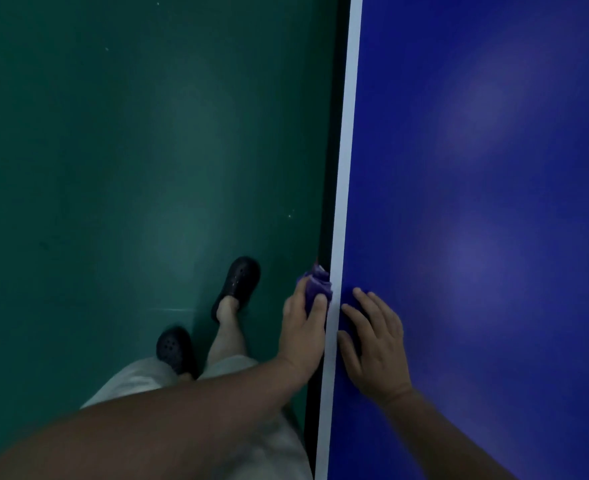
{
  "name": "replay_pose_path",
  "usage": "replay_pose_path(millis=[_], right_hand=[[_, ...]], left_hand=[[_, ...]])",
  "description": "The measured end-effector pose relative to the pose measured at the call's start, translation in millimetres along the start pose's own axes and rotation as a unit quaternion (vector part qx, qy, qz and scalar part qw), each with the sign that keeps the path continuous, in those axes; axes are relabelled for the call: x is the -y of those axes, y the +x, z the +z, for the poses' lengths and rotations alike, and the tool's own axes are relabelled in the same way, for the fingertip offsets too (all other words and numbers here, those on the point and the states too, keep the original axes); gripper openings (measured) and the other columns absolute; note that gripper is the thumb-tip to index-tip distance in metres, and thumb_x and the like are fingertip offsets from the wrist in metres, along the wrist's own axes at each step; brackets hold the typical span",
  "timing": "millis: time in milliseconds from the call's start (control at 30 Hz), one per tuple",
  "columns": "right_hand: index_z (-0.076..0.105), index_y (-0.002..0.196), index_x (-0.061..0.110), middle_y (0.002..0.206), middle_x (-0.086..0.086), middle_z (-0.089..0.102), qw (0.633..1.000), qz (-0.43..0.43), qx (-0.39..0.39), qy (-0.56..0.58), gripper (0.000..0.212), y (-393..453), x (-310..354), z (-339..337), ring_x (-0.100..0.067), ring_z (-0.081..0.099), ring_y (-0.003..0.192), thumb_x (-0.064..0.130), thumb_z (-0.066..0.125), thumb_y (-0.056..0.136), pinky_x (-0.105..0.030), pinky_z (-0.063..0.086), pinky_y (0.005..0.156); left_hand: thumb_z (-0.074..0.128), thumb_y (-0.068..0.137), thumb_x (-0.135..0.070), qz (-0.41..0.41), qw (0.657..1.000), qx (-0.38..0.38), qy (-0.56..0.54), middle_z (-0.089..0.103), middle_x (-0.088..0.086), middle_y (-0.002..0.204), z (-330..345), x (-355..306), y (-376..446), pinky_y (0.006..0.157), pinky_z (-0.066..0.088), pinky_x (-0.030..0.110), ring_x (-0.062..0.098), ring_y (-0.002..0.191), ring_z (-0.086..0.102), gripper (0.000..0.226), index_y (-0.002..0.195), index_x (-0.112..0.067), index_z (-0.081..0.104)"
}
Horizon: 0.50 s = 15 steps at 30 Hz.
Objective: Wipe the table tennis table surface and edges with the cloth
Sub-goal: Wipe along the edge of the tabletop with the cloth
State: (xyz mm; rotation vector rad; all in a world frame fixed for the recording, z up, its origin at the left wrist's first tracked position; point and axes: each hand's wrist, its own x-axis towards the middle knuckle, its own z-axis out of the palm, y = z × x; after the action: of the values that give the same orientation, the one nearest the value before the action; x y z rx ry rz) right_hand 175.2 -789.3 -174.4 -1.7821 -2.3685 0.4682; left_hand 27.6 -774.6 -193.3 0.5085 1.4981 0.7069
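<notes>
At far left lies the green floor (pixel 113 168); on it I see my two dark clogs (pixel 239 285) and pale trousers (pixel 140 379). Moving right, my left hand (pixel 303 327) holds the purple cloth (pixel 315 285); its grip is closed around the bunched fabric, thumb on the table side, and the cloth is pressed against the dark side edge (pixel 326 237) of the table, just below the white border line (pixel 346 168). Right of that line, my right hand (pixel 376 341) rests flat on the blue tabletop (pixel 494 202); its grip is open, fingers spread, holding nothing, and I judge it to be bracing me.

The step in hand appears to be wiping the side edge; to do it well, I keep the cloth bearing evenly on the edge face, draw it along the edge in one continuous pass, walk with the stroke, and let the right hand slide as a guide; refold the cloth if a face soils.
</notes>
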Motion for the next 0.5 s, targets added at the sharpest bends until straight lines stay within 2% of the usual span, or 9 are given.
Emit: replay_pose_path(millis=[100,167,267,367,500], right_hand=[[0.060,0.132,0.008,0.153,-0.012,0.044,1.000,-0.013,-0.018,-0.006,0.043,47.9,-11.1,-11.3,-0.033,0.037,0.143,0.032,0.050,0.099,-0.053,0.034,0.114],[0.059,0.134,0.006,0.155,-0.013,0.042,0.999,-0.022,-0.019,-0.016,0.045,92.8,-20.2,-17.9,-0.033,0.033,0.146,0.033,0.049,0.100,-0.055,0.029,0.117],[0.055,0.139,0.008,0.158,-0.012,0.037,0.999,-0.029,-0.009,-0.035,0.049,159.0,-35.9,-23.6,-0.034,0.027,0.149,0.038,0.043,0.102,-0.055,0.023,0.120],[0.046,0.148,0.013,0.163,-0.008,0.028,0.999,-0.005,0.016,-0.051,0.055,206.3,-46.3,-23.7,-0.031,0.018,0.152,0.043,0.036,0.103,-0.053,0.015,0.123],[0.033,0.155,0.022,0.167,-0.002,0.018,0.996,0.004,0.026,-0.085,0.057,220.3,-50.1,-16.1,-0.026,0.008,0.155,0.047,0.029,0.103,-0.050,0.007,0.125]], left_hand=[[0.046,0.104,-0.043,-0.017,1.000,-0.009,-0.001,0.043,-0.004,0.143,3.4,-11.9,26.9,0.110,0.040,0.036,0.011,0.125,0.049,0.038,0.141,-0.048,0.042],[0.045,0.103,-0.044,-0.002,1.000,-0.009,-0.001,0.046,0.001,0.144,5.9,-33.6,54.3,0.111,0.042,0.044,0.015,0.125,0.052,0.039,0.142,-0.041,0.045],[0.044,0.096,-0.048,0.041,0.999,-0.017,-0.007,0.054,0.003,0.138,9.6,-80.2,100.6,0.109,0.044,0.048,0.020,0.123,0.056,0.047,0.142,-0.040,0.047],[0.043,0.094,-0.051,0.067,0.997,-0.031,0.003,0.056,-0.001,0.134,12.9,-119.9,138.9,0.109,0.044,0.047,0.016,0.120,0.057,0.045,0.139,-0.044,0.048],[0.043,0.093,-0.053,0.074,0.997,-0.033,-0.006,0.057,0.000,0.135,14.4,-124.4,144.8,0.107,0.045,0.048,0.018,0.120,0.058,0.048,0.140,-0.042,0.047]])
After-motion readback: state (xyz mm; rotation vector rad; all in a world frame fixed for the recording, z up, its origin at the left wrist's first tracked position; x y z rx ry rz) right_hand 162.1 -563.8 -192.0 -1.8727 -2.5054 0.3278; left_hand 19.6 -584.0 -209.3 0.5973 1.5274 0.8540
